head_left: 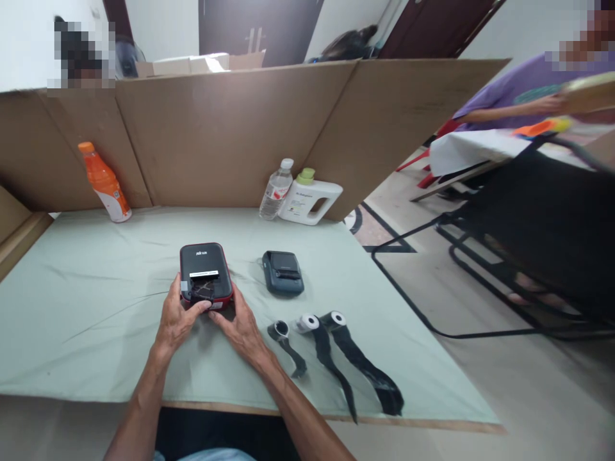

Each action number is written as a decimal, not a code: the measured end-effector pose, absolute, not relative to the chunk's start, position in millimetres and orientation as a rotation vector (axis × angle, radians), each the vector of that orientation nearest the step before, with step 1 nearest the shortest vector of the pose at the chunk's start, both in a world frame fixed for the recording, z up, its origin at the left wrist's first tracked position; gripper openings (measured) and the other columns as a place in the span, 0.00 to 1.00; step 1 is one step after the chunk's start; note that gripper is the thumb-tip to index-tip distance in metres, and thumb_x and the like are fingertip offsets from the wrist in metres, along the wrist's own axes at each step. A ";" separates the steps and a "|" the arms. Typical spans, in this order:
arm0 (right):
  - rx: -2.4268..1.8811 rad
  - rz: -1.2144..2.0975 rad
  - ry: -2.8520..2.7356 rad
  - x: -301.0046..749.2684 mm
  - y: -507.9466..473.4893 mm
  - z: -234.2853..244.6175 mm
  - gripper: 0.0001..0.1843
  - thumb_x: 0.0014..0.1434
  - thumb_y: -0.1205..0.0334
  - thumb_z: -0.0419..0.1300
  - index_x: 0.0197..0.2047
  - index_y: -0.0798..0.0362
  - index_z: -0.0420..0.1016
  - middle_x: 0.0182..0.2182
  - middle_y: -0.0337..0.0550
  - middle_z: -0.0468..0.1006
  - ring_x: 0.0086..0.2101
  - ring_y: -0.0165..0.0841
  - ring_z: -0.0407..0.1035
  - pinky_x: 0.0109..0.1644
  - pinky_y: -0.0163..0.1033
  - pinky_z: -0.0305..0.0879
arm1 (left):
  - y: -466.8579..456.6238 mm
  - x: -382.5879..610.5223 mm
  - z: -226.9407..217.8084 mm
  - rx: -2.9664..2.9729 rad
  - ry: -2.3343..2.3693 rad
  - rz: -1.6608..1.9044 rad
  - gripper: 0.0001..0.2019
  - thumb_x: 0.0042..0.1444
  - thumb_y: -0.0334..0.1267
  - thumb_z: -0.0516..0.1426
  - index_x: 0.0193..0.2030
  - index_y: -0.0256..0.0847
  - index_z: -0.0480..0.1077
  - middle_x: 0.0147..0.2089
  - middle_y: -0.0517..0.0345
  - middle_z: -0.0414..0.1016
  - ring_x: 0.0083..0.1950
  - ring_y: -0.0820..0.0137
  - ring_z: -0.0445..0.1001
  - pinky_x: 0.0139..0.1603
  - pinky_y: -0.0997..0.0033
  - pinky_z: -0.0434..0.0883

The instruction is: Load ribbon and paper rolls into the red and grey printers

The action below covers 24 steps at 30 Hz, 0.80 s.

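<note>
Both of my hands grip a black and red portable label printer [205, 262] on the left half of the table. My left hand [177, 317] wraps its left side, with the thumb on the near edge. On the opposite side, my right hand [243, 323] holds the right edge, its thumb near the front corner. A dark opening with black material shows at the printer's near end, below a white strip. Right of it lies a smaller dark blue-grey printer [283, 274]. Nearer me are a small roll [278, 330], a middle roll [307, 323] and a right roll [336, 318], each trailing black film.
A cardboard screen [230, 134] stands along the table's [120, 346] far edge. Against it are an orange bottle [104, 182], a clear water bottle [277, 190] and a white jug [310, 200]. A black folding chair [538, 224] and a person in purple [509, 89] are at right.
</note>
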State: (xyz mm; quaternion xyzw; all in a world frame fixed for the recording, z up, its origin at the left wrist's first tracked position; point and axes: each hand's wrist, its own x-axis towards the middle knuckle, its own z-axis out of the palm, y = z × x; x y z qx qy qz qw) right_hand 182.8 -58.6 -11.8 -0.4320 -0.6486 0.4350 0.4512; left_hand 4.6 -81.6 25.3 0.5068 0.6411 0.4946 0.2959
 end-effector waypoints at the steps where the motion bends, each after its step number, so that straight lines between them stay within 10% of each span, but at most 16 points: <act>1: -1.064 1.077 -1.603 182.7 -58.6 -11.5 0.46 0.62 0.50 0.69 0.77 0.47 0.54 0.70 0.52 0.67 0.68 0.48 0.64 0.72 0.58 0.63 | -81.8 5.5 26.8 1.339 1.714 1.309 0.46 0.51 0.46 0.71 0.75 0.42 0.61 0.69 0.42 0.72 0.69 0.52 0.71 0.72 0.52 0.65; 14: -1.041 1.143 -1.628 184.9 -61.6 -12.1 0.46 0.60 0.54 0.69 0.77 0.48 0.54 0.67 0.53 0.71 0.64 0.47 0.69 0.70 0.56 0.66 | -86.3 9.4 19.9 1.284 1.655 1.345 0.47 0.51 0.46 0.71 0.76 0.42 0.60 0.64 0.44 0.77 0.65 0.54 0.75 0.69 0.53 0.68; 24: -0.927 1.134 -1.815 156.0 -64.4 23.4 0.53 0.61 0.54 0.69 0.80 0.47 0.44 0.75 0.52 0.57 0.73 0.49 0.55 0.76 0.60 0.55 | -103.2 -33.1 56.1 1.320 1.797 1.367 0.47 0.50 0.52 0.70 0.75 0.39 0.61 0.64 0.44 0.77 0.61 0.55 0.77 0.65 0.56 0.71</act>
